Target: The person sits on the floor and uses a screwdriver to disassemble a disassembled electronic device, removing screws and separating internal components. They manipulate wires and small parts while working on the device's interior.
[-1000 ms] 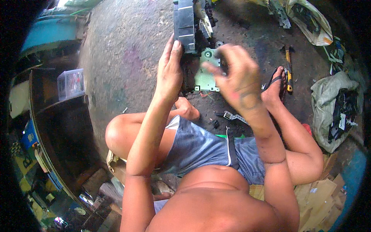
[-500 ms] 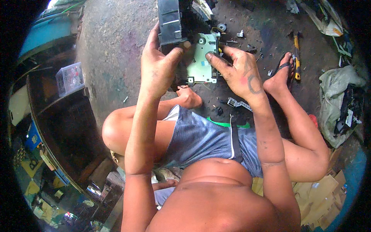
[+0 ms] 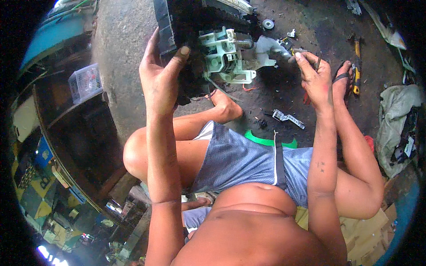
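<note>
My left hand [image 3: 162, 75] grips a black plastic housing [image 3: 166, 22] at the upper middle, thumb over its edge. Attached to or against the housing is a pale plastic-and-metal mechanism [image 3: 224, 55] with shafts and a hanging cable. To the right of it, my right hand [image 3: 315, 80] is closed around a thin dark item [image 3: 318, 60], apparently a tool; its exact shape is hidden by my fingers. Small loose parts and a white roller [image 3: 268, 24] lie on the dark floor nearby, with a pale slotted strip [image 3: 288, 119] below.
A yellow-black handled hammer [image 3: 356, 75] lies beside my right foot. A grey sack [image 3: 392, 133] is at right, cardboard [image 3: 364, 239] lower right. A clear bin [image 3: 84, 82] and dark shelving [image 3: 75, 133] stand left. Part of another person's limb [image 3: 195, 203] shows behind me.
The housing and my left hand have moved left and turned, showing the pale mechanism where the flat green plate was. My right hand has left the plate, moving right, and closed on the thin item.
</note>
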Available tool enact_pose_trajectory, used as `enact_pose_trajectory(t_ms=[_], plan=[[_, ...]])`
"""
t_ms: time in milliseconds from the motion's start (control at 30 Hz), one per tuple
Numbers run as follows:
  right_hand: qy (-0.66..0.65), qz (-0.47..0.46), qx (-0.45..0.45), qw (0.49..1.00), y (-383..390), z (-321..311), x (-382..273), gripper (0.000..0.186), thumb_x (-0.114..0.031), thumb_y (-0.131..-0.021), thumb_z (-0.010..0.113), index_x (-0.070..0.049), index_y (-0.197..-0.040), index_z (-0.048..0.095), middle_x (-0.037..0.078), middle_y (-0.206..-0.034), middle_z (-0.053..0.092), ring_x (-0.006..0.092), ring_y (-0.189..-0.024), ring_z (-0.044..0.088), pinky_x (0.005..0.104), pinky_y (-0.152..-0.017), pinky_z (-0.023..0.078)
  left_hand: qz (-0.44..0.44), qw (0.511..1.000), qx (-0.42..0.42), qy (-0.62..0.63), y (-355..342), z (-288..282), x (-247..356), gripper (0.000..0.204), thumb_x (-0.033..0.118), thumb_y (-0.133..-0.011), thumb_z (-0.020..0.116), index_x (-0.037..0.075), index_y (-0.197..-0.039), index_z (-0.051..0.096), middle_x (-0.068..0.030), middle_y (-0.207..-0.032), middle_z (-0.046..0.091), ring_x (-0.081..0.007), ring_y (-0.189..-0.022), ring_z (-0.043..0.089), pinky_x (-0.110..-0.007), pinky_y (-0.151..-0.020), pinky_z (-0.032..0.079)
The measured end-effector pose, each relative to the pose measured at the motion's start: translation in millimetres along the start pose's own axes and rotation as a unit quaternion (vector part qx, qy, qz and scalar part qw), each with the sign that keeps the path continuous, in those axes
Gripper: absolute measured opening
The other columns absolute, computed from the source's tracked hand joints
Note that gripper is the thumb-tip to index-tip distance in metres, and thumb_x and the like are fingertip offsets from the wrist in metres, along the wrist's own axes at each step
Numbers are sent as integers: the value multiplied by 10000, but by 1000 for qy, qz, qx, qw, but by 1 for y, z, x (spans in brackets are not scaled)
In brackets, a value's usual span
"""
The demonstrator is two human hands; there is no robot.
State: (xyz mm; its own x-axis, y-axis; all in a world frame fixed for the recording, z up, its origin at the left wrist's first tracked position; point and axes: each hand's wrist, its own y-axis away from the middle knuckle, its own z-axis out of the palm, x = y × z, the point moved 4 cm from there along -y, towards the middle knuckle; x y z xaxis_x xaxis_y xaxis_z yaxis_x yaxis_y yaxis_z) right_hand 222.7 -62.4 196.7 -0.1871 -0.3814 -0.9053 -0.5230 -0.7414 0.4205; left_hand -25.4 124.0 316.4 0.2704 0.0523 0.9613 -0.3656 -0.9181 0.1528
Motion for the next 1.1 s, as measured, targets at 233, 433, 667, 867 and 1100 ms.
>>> enact_pose_trajectory(t_ms=[233,433,667,867,1100], plan=[[-55,85,148,984,-27,-49,40,143,-146,-969,608,-99,-984,741,-69,-691,566,29,-486,426,227,-426,320,-14,1000,13,22,4,1,5,623,-5,-851,719,-55,-1418,465,-98,-1165,652,-143,-980,629,-271,-854,517],[302,75,203,929,-131,-59,134,730,-353,-655,887,-116,-1289,613,157,-1089,716,319,-1024,682,412,-922,518,-10,999,32,-42,0,1,7,649,23,-842,709,-71,-1429,450,-111,-1200,643,-161,-1044,609,-287,-941,477],[481,-2,130,867,-194,-80,162,893,-527,-539,927,-132,-1287,639,187,-1238,623,332,-1182,532,406,-1031,455,-39,998,40,-3,2,12,10,675,-3,-831,714,-51,-1447,442,-102,-1194,643,-163,-1033,610,-296,-940,478],[293,8,148,945,-178,-74,165,602,-384,-673,902,-27,-1104,683,171,-1010,708,275,-815,646,375,-703,532,-41,998,30,34,4,11,9,674,1,-843,720,-54,-1452,434,-113,-1231,636,-172,-1069,604,-302,-971,462],[-113,323,59,938,-161,-71,172,177,-139,-826,754,-41,-962,695,-30,-623,485,84,-477,416,268,-417,350,-17,1000,24,-6,-2,13,12,674,9,-842,711,-65,-1450,429,-119,-1238,631,-188,-1094,595,-309,-1005,437]])
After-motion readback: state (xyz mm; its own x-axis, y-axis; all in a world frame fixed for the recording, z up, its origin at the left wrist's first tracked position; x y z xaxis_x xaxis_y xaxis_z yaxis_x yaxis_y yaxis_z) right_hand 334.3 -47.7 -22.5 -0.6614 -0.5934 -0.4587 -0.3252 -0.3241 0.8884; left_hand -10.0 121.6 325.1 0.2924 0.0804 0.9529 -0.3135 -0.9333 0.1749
